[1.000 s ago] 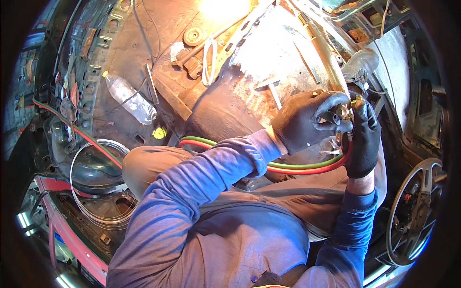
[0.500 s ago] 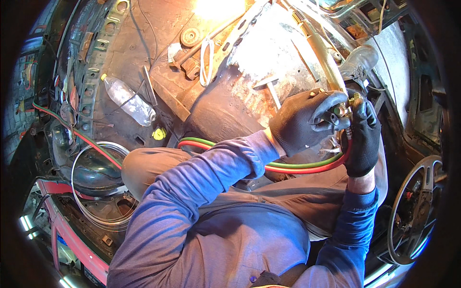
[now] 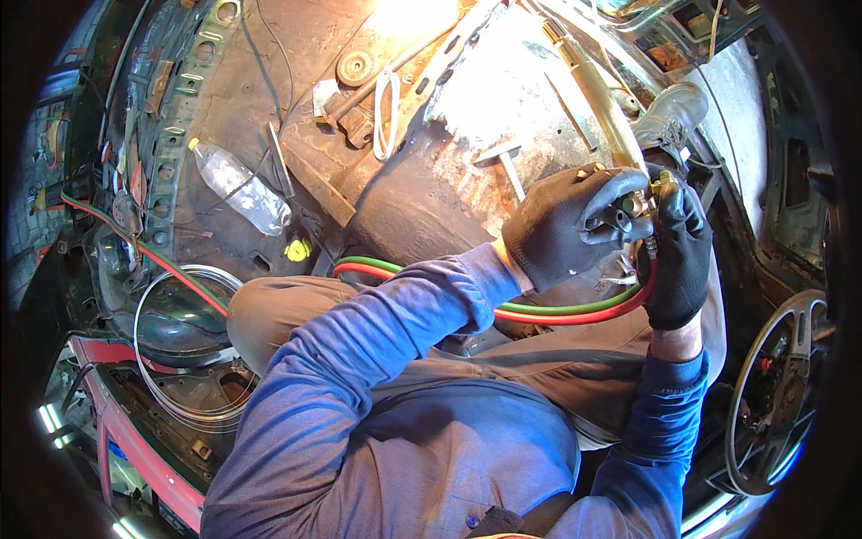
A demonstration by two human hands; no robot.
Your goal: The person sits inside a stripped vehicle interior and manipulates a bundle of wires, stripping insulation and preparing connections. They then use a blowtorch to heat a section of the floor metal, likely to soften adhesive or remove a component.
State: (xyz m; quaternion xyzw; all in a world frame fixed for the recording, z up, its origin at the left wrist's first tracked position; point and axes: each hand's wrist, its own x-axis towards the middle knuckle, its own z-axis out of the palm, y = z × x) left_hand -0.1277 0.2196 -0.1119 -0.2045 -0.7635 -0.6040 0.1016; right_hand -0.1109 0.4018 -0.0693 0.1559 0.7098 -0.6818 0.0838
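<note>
Near a boot [image 3: 672, 115], the gloved left hand [image 3: 558, 225] and right hand [image 3: 680, 265] curl their fingers around a brass fitting [image 3: 639, 205], probably hard and weighty, best held by its body, clear of the seemingly flexible red hose [image 3: 575, 318] and green hose [image 3: 368, 261].

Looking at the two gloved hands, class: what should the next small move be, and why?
Perhaps a slight twist by the left hand at the brass-coloured fitting, the right hand steadying: both hands meet there, where the red hose comes up.
</note>
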